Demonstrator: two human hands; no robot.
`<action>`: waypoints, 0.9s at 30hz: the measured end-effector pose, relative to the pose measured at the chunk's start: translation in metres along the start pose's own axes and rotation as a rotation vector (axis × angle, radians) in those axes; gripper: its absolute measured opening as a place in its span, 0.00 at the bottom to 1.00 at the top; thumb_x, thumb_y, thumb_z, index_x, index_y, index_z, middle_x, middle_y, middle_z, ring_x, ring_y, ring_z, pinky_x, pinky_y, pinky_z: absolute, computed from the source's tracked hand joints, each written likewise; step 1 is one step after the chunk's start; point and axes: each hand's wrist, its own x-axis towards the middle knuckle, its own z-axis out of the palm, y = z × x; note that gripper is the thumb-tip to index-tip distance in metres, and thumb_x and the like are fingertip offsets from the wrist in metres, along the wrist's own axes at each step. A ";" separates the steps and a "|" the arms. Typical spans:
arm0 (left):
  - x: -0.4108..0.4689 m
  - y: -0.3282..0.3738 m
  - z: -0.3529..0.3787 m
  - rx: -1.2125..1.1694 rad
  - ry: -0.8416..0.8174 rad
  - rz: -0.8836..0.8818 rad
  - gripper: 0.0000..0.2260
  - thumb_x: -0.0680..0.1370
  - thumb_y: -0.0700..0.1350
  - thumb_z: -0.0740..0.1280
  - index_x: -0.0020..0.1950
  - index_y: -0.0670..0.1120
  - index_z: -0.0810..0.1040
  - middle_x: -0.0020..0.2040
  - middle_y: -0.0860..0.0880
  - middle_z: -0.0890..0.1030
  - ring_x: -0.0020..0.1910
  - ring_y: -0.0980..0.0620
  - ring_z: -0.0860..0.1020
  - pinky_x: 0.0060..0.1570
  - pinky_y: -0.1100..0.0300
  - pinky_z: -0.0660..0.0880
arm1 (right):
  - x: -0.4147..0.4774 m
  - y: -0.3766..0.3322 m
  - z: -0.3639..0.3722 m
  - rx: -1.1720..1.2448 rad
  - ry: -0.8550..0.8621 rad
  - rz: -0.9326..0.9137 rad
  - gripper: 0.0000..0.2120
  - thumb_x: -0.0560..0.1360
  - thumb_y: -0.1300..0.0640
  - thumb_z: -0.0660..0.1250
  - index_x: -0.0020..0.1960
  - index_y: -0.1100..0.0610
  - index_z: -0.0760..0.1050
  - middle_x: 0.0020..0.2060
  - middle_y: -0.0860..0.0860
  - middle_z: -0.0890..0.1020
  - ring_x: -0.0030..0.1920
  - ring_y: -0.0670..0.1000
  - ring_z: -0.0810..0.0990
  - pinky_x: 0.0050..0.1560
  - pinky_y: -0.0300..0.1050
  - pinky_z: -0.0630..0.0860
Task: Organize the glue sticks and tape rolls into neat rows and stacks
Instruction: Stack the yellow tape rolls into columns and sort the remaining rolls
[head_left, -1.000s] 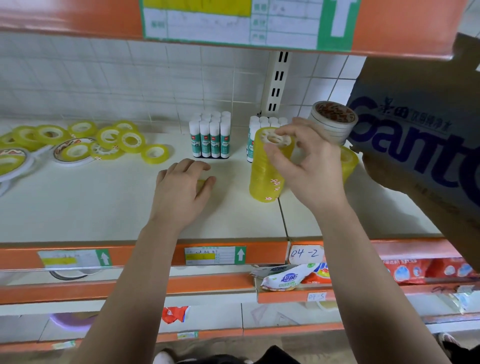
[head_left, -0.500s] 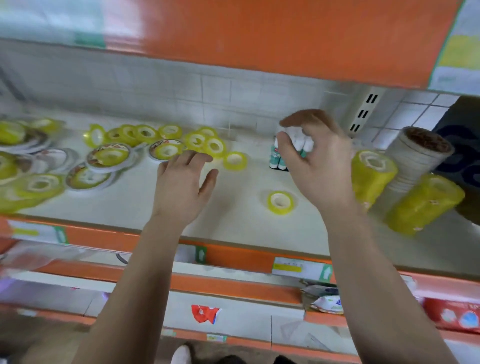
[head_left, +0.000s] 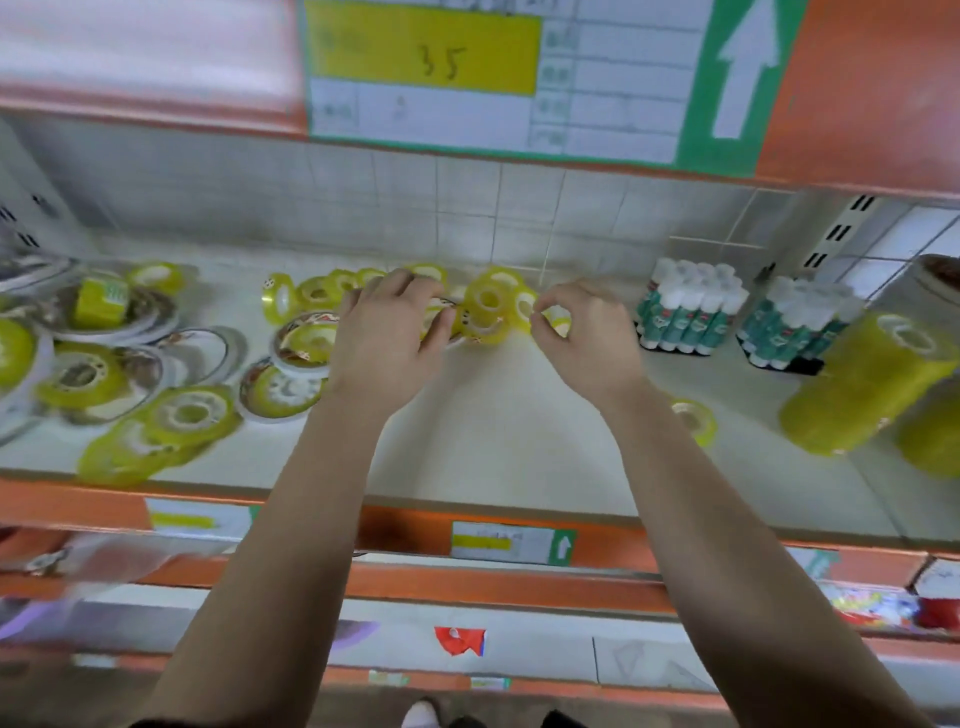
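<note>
Tape rolls, small and yellow, lie bunched at the back of the shelf, close to the tiled wall, right where your fingertips meet them. Your right hand pinches one small roll by its rim between thumb and forefinger. The fingers of your left hand curl down over the neighbouring rolls, but the hand hides whether they have closed on one.

This looks like the gathering step: you are collecting loose rolls from the heap so they can be stacked. The foremost roll in the bunch stands on edge with its core hole facing you. Its axis runs roughly front to back and its broad face is upright.

The next move probably calls for tipping each roll flat, core pointing up, so they sit squarely on one another. Take care that a roll on edge does not wheel away.

Beyond your hands, the glue sticks stand capped and upright in two blocks to the right. A tall yellow stack stands nearer the shelf's front edge. More scattered rolls wait on the left.
</note>
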 end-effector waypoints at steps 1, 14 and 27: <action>-0.001 -0.003 0.005 0.006 -0.003 0.002 0.15 0.77 0.51 0.61 0.56 0.45 0.80 0.51 0.43 0.81 0.50 0.38 0.79 0.52 0.45 0.72 | 0.002 0.002 0.005 -0.042 -0.041 0.025 0.06 0.74 0.58 0.69 0.48 0.58 0.81 0.48 0.56 0.81 0.50 0.58 0.78 0.46 0.41 0.69; -0.013 -0.016 0.025 -0.142 -0.040 -0.004 0.20 0.75 0.55 0.54 0.53 0.46 0.80 0.52 0.46 0.81 0.53 0.40 0.79 0.53 0.45 0.72 | 0.007 0.013 0.035 -0.151 -0.133 0.118 0.14 0.77 0.53 0.68 0.59 0.60 0.76 0.56 0.56 0.80 0.58 0.59 0.76 0.59 0.52 0.69; 0.012 0.008 0.014 -0.056 -0.005 0.159 0.14 0.76 0.51 0.59 0.51 0.46 0.81 0.47 0.46 0.80 0.46 0.41 0.79 0.49 0.50 0.69 | 0.004 0.019 0.027 -0.158 -0.041 0.094 0.08 0.76 0.56 0.69 0.49 0.61 0.80 0.54 0.58 0.77 0.55 0.60 0.77 0.66 0.58 0.66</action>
